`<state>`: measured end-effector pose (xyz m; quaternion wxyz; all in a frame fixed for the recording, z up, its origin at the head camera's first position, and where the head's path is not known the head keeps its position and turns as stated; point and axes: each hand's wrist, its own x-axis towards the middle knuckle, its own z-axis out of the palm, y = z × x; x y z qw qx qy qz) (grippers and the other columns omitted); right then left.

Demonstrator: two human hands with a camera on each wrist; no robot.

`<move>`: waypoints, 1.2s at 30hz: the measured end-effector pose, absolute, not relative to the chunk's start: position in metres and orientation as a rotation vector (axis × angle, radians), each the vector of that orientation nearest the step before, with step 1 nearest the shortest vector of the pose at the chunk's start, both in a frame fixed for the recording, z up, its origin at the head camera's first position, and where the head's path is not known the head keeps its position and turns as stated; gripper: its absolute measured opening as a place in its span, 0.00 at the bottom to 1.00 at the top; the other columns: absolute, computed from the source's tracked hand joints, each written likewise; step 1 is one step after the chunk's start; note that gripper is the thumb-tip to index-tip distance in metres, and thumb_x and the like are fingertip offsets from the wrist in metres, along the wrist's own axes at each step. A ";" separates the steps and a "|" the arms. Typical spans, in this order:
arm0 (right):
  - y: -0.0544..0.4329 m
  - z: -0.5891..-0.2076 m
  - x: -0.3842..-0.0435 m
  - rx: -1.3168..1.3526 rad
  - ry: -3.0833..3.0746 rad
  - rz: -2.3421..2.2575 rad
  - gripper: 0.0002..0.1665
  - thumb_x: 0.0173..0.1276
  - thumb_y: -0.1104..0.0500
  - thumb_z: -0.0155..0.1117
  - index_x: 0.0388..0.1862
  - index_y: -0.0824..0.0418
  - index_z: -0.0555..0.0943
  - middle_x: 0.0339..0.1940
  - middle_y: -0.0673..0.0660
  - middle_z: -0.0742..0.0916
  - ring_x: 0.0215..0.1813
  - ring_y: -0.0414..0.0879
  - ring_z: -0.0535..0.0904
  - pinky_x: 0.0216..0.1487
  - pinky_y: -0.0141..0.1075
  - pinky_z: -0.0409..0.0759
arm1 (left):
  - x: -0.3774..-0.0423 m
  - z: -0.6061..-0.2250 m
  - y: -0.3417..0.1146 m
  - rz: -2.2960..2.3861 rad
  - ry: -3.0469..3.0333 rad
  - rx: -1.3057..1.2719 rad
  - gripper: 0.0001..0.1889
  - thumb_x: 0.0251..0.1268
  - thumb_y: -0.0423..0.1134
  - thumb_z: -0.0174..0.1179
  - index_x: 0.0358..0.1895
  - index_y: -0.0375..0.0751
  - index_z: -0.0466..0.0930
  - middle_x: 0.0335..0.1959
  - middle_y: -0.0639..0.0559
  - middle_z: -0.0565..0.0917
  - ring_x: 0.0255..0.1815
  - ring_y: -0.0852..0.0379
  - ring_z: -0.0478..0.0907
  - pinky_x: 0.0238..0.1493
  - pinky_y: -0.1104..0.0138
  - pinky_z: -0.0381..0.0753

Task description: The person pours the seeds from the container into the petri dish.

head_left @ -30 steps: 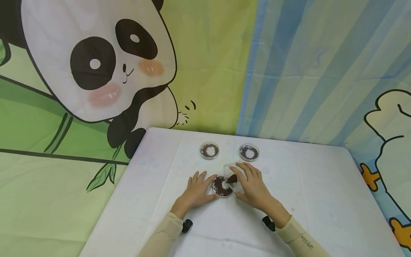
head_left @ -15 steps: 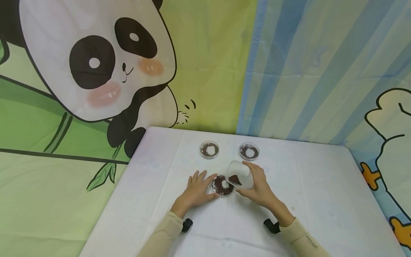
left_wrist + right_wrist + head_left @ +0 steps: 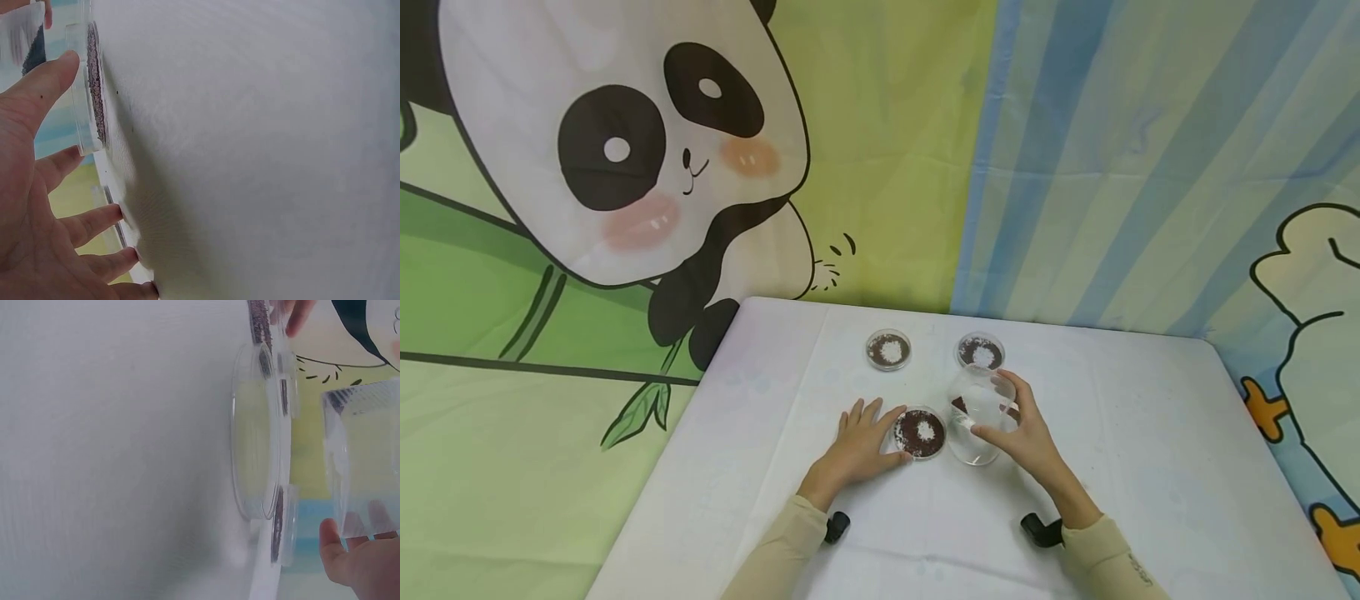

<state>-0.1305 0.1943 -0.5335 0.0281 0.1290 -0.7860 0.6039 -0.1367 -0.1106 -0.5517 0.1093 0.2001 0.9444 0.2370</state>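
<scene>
My left hand (image 3: 859, 448) spreads on the table, thumb and forefinger holding opposite sides of a petri dish (image 3: 920, 433). Dark brown granules fill that dish, with a white patch in the middle. In my right hand (image 3: 1032, 435) is a clear plastic cup (image 3: 369, 450), gripped between thumb and fingers. The cup is tilted, with some dark granules lying in its bottom corner. Below it stands a clear petri dish (image 3: 250, 437) with no granules visible inside, to the right of the filled one. The cup is apart from this dish in the right wrist view.
Two more petri dishes, a left one (image 3: 888, 350) and a right one (image 3: 981, 351), stand farther back with brown granules and white centres. A white cloth covers the table (image 3: 1120, 433). Behind it hangs a printed curtain (image 3: 880, 167) with a panda.
My right hand has moved the cup right, away from above the filled dish to over the clear one, changing its tilt. My left hand stays at its dish.
</scene>
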 end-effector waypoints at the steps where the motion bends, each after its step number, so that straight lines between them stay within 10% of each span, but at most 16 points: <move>1: 0.196 -0.534 -0.131 0.375 -2.406 1.908 0.58 0.58 0.65 0.78 0.80 0.54 0.53 0.75 0.62 0.65 0.76 0.60 0.56 0.70 0.62 0.58 | -0.137 -0.552 -0.111 0.696 2.778 0.588 0.42 0.63 0.65 0.62 0.78 0.58 0.61 0.77 0.35 0.56 0.77 0.27 0.43 0.71 0.33 0.44; 16: 0.209 -0.538 -0.132 0.253 -2.086 2.342 0.54 0.65 0.74 0.66 0.81 0.58 0.47 0.75 0.72 0.58 0.74 0.66 0.53 0.68 0.39 0.67 | -0.136 -0.551 -0.111 0.695 2.781 0.598 0.42 0.62 0.65 0.63 0.78 0.58 0.61 0.77 0.35 0.56 0.77 0.27 0.43 0.71 0.33 0.44; 36: 0.242 -0.530 -0.145 -0.075 -2.083 2.089 0.58 0.61 0.69 0.74 0.80 0.55 0.47 0.77 0.64 0.61 0.77 0.59 0.56 0.77 0.49 0.52 | -0.136 -0.553 -0.110 0.681 2.787 0.588 0.42 0.63 0.66 0.62 0.78 0.59 0.60 0.77 0.36 0.56 0.77 0.28 0.43 0.71 0.33 0.44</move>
